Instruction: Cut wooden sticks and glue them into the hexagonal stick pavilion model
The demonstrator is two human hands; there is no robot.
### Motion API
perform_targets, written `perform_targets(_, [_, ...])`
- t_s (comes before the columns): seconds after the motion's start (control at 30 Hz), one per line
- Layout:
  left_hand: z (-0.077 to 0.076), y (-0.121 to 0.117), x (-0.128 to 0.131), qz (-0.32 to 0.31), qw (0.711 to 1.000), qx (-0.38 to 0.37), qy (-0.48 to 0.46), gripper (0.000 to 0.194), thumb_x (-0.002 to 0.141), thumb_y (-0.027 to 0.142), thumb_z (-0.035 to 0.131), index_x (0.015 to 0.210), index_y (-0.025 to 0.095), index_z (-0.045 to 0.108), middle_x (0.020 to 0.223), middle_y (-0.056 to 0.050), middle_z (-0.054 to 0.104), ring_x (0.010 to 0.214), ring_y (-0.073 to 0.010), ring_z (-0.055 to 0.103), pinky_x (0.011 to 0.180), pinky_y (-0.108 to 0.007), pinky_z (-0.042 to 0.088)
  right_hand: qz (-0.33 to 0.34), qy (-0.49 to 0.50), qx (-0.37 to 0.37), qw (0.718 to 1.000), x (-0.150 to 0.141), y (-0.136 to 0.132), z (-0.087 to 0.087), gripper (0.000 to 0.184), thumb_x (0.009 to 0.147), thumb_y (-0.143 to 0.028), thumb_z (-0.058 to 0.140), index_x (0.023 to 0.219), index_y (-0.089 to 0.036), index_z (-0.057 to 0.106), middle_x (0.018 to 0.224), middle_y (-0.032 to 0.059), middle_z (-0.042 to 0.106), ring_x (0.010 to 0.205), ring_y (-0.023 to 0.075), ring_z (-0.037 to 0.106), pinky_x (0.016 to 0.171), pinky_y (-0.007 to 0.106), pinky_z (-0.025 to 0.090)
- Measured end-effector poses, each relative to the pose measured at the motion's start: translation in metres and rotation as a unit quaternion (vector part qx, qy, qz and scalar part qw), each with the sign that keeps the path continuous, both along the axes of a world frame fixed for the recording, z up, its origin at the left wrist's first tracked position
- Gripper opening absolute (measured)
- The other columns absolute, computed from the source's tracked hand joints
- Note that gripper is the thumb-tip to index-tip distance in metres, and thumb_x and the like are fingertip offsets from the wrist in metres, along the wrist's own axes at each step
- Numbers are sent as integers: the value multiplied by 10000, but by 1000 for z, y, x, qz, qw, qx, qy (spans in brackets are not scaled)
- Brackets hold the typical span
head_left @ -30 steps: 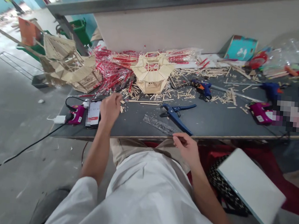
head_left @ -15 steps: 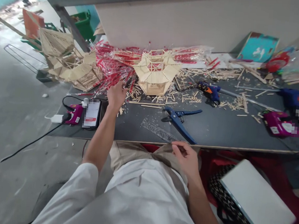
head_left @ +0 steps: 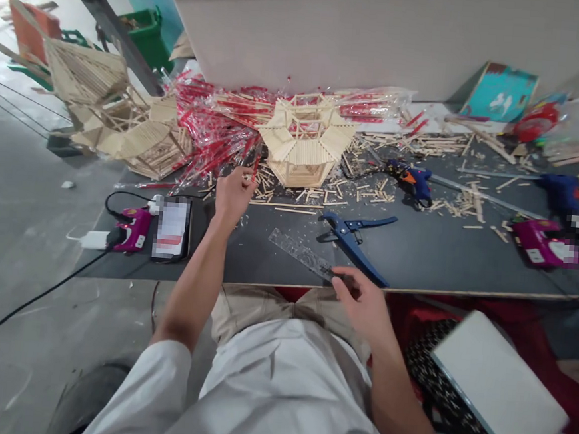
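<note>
Right hand (head_left: 362,300) pinching the clear ruler (head_left: 299,252) by its end
Probably light, stiff, slick; I'd hold its edges. Left hand (head_left: 233,196) beyond ruler, can't tell if pinching.

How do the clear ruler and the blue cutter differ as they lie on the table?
The clear ruler is see-through, while the blue cutter is solid-coloured. The ruler is a flat, straight strip; the cutter has two handles spread apart in a V. The right hand has its fingertips at the ruler's near end, whereas no hand is at the cutter. Both lie on the dark tabletop, near its front edge.
</note>
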State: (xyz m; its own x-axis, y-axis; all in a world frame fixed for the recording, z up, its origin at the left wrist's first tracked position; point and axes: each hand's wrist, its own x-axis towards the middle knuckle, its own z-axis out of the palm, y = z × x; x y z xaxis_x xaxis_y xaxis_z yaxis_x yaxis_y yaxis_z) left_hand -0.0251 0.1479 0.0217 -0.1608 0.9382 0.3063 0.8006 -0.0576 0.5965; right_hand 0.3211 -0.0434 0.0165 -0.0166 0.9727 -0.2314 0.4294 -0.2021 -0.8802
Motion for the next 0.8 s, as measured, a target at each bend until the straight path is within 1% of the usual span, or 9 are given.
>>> perform_targets(0.1, [-3,-1,8,0,1000,18,-18,248,894,265,732,1139,222,729,841,-17,813,810,-197,775,850,-312,550,87,-65,-3,994,-1,15,13,438,994,-553,622,1333,-289,707,789,2,696,653,181,599,684,335,499])
perform_targets(0.23, [-5,-1,8,5,998,59,-14,197,989,259,624,1164,226,706,952,-41,820,896,-202,782,885,-333,561,195,-121,-11,973,-1,29,29,658,1012,-503,605,1621,-294,468,757,-22,696,642,190,613,693,343,503])
perform_targets(0.37, [-4,-2,3,7,996,92,-8,384,1009,152,509,1369,239,608,1228,-94,774,1060,-206,755,978,-354,570,128,-153,72,977,13,40,30,507,1006,-486,630,1455,-250,629,828,9,715,678,185,631,750,352,544])
perform_targets(0.47, [0,-6,4,1,993,111,34,484,994,175,542,1474,233,549,1442,-162,642,1186,-253,695,1032,-394,562,80,-228,182,953,34,57,21,458,1003,-495,640,1373,-229,678,1114,96,738,888,242,688,883,413,577])
perform_targets(0.5, [2,-7,6,-7,993,112,44,477,996,191,552,1472,229,557,1434,-166,638,1206,-264,682,1050,-404,554,86,-257,212,939,40,66,18,482,1000,-502,643,1386,-214,670,1250,130,715,1063,291,687,992,460,563])
perform_targets(0.57, [5,-9,10,-29,994,97,49,405,1018,221,542,1419,225,602,1310,-137,702,1188,-263,684,1065,-408,540,123,-299,237,916,49,84,13,563,987,-535,656,1422,-179,643,1472,176,621,1389,380,550,1184,553,459])
perform_targets(0.63, [6,-10,15,-50,996,58,41,341,1061,247,479,1362,218,637,1109,-92,763,1082,-247,714,1038,-397,539,172,-325,219,904,52,101,12,683,970,-570,667,1505,-156,572,1620,195,503,1551,417,386,1263,602,373])
perform_targets(0.7, [7,-11,19,-67,997,30,39,362,1094,244,391,1354,206,641,1010,-74,777,1038,-242,718,1021,-391,530,216,-337,195,895,51,114,13,773,960,-586,669,1581,-162,490,1657,191,467,1569,417,374,1276,616,355])
perform_targets(0.8, [6,-11,23,-107,992,39,55,388,1089,201,358,1324,187,666,1131,-103,768,1140,-247,683,1057,-394,502,237,-346,196,886,50,122,16,774,953,-583,663,1595,-193,476,1580,182,549,1456,406,520,1227,600,422])
